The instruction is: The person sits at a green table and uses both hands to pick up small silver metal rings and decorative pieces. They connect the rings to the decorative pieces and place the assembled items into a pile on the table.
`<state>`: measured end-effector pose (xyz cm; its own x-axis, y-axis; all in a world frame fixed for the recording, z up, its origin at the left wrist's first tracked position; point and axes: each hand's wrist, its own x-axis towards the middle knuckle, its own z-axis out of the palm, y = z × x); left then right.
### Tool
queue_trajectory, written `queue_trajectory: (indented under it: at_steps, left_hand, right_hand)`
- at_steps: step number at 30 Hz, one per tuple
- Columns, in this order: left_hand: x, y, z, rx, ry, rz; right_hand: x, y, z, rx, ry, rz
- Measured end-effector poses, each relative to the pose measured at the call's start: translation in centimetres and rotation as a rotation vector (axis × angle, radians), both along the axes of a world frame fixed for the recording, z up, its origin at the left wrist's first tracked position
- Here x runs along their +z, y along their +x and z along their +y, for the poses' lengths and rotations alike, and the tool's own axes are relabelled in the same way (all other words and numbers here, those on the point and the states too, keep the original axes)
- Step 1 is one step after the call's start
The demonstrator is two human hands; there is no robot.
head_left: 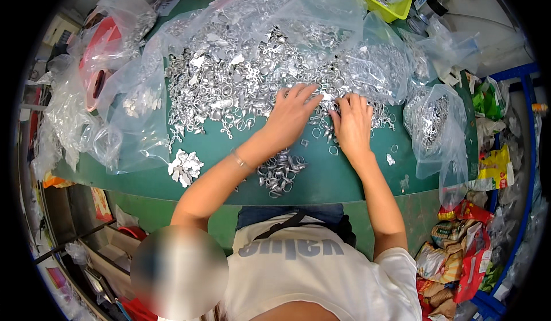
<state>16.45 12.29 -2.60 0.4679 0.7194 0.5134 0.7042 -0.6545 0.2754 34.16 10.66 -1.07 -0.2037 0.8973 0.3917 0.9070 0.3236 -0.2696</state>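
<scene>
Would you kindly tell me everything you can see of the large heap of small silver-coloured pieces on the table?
The large heap of small silver-coloured pieces looks metallic and shiny, mixing rings, strips of linked loops and flat flakes. It lies loose and spread wide across the green tabletop, its far part under clear plastic sheeting. The fingers of the left hand and right hand reach into its near edge.

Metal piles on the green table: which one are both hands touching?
The large silvery heap, with the left hand and right hand at its near side; the small ring pile and flat-piece pile lie untouched.
</scene>
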Motion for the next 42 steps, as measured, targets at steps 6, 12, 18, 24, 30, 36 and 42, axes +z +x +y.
queue_trajectory:
  at_steps: [6, 12, 18, 24, 30, 36, 42]
  left_hand:
    - [-1.0, -3.1, 0.7, 0.066, -0.112, -0.030]
    - [0.2, -3.7, 0.4, 0.196, -0.373, -0.443]
    - [1.7, -3.7, 0.3, 0.110, -0.857, -0.919]
    - [2.2, -4.1, -0.6, 0.070, -0.992, -0.944]
    - [1.7, -4.2, -1.0, 0.023, -1.019, -0.950]
    - [1.8, -4.2, -1.5, 0.045, -1.036, -0.924]
    - [1.0, -4.3, -1.8, 0.023, -0.989, -0.870]
  right_hand:
    - [-0.2, 2.0, -0.1, -0.031, 0.022, 0.114]
    - [0.4, 2.6, -0.7, -0.146, -0.146, 0.473]
    - [1.4, 1.5, -1.4, 0.007, -0.717, 1.351]
    - [0.8, 0.5, -2.0, 0.047, -0.786, 1.460]
    - [0.7, -0.9, -2.5, 0.056, -0.737, 1.358]
    - [0.5, -1.3, -2.9, 0.086, -0.709, 1.329]
    - [0.9, -1.7, -3.8, 0.108, -0.619, 1.276]
